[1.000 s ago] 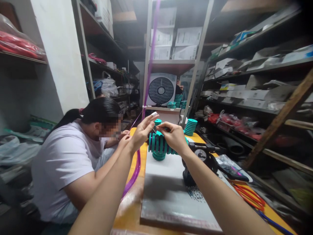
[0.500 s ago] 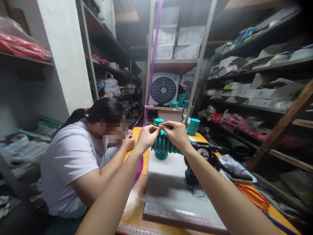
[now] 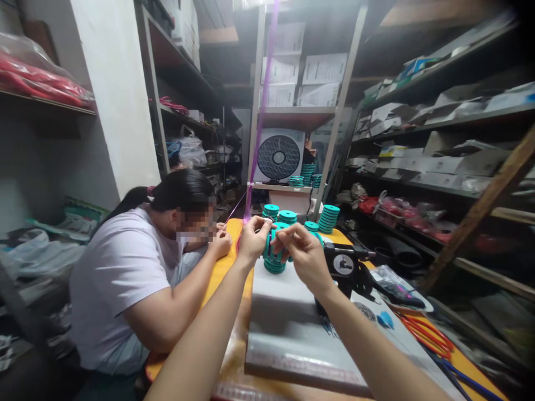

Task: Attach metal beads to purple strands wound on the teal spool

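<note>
My left hand [image 3: 253,239] and my right hand [image 3: 301,253] meet in front of a row of teal spools [image 3: 275,253] that is mounted on a black winding device [image 3: 345,267]. Both hands have their fingers pinched together close to the spools. A thin purple line [image 3: 261,111] comes down from above to my left hand, so the pinch seems to be on that line, though it is too fine to see between the fingers. The spools sit above a grey board [image 3: 288,328] on the orange table [image 3: 229,262].
A co-worker in a white shirt [image 3: 121,278] sits at the table's left, hands by the face. More teal spools [image 3: 328,217] stand stacked behind. A fan [image 3: 278,156] sits on the middle rack. Red and blue cords [image 3: 430,337] lie at the right. Crowded shelves line both sides.
My left hand closed from open fingers into a pinch. Both hands dropped lower in front of the spools. The view shifted a little, showing more stacked spools behind.
</note>
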The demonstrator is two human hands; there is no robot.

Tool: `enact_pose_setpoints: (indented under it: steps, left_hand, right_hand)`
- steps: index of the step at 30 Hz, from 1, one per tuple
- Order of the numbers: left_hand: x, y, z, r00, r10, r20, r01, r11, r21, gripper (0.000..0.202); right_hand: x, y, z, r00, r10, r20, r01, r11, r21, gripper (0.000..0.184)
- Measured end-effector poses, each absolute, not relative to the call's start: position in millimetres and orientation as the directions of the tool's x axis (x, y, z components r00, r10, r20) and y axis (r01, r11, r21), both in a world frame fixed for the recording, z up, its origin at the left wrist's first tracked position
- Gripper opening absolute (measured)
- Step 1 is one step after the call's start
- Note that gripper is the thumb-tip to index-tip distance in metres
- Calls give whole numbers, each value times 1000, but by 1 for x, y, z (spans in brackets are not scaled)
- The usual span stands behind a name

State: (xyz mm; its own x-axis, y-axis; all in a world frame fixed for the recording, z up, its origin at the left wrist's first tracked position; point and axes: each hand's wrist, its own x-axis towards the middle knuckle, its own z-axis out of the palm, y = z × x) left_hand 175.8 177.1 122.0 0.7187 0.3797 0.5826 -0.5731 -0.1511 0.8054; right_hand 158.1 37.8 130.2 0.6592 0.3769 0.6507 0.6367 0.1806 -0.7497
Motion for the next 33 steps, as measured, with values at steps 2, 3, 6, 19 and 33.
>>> enact_pose_setpoints:
  steps: [2, 3, 6, 19, 33]
  left_hand:
    - [174, 176, 122, 714, 378, 589, -574, -166, 802, 19]
    - [174, 176, 122, 711, 378, 593, -575, -173, 800, 19]
    - [172, 173, 121, 696, 386, 605, -583, -187, 791, 21]
    - [170, 185, 130, 732, 364, 576, -603, -44, 796, 26]
    - [172, 186, 139, 667, 366, 649, -639, -166, 751, 25]
  right_hand:
    - [149, 40, 107, 682, 359, 637, 630, 156, -761, 28]
    - [147, 41, 95, 693, 343, 635, 633, 133, -763, 27]
    - [150, 46, 61, 705, 316, 635, 659, 39, -751, 24]
    - [138, 25, 142, 534, 372, 759, 844, -177, -507, 19]
    - [207, 58, 158, 523, 355, 775, 850, -149, -506, 11]
